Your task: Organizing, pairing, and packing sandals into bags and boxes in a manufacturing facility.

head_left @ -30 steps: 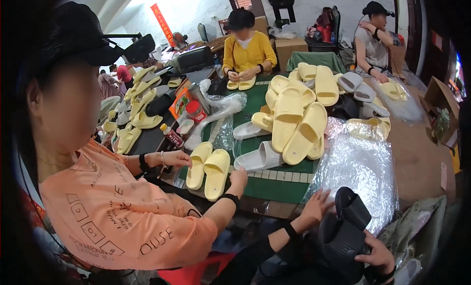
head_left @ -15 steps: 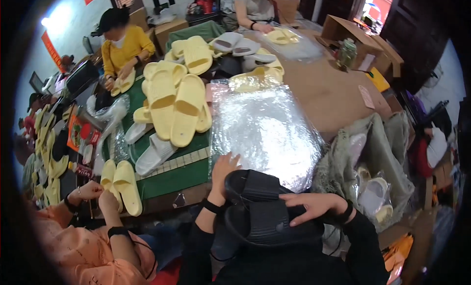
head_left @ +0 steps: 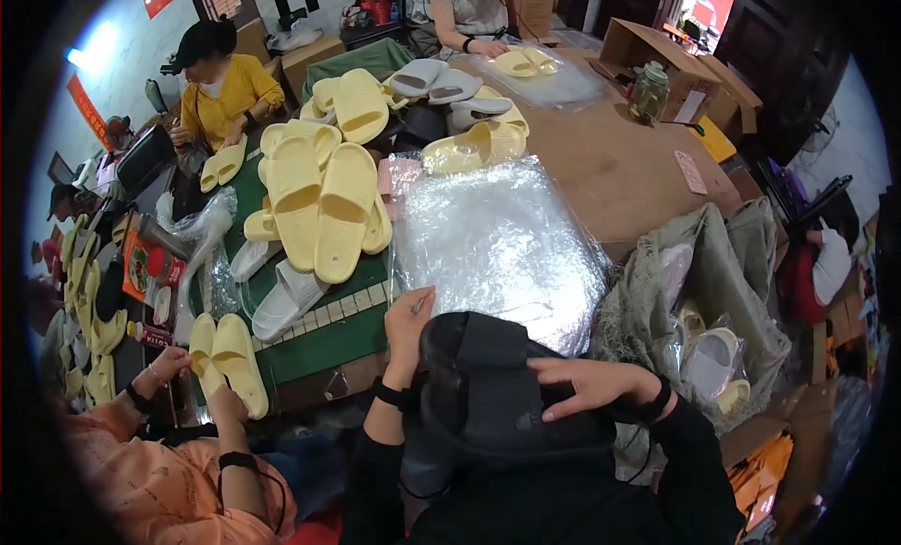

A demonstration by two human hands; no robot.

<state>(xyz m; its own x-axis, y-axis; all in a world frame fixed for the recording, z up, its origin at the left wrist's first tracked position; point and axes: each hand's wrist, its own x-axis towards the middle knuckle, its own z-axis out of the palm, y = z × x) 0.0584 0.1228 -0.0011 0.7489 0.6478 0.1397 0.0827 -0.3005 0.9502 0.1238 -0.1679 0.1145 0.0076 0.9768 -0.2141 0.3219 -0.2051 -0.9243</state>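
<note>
A pair of black slippers (head_left: pixel 497 395) lies in front of my body, soles down and one mostly covering the other. My right hand (head_left: pixel 596 386) grips them by the strap, its thumb set apart from the other fingers. Beyond them, a stack of clear plastic bags (head_left: pixel 497 235) covers the near middle of the table and reflects light. At its near left corner my left hand (head_left: pixel 408 329) has curled fingers, pinched at the edge of a bag. The fingertips are small, so the pinched film shows poorly.
Yellow slippers (head_left: pixel 343 212) pile up left of the bags, with grey slippers (head_left: pixel 286 301) beside them. A sack (head_left: pixel 657 301) with bagged slippers stands right. Near left, a co-worker's hands (head_left: pixel 225 404) handle yellow slippers. A glass jar (head_left: pixel 649 92) and cardboard box (head_left: pixel 676 67) stand far right.
My left hand has gone from lying spread on the bags to a curled pinch at their edge. The black slippers have turned a little in my right hand's hold.
</note>
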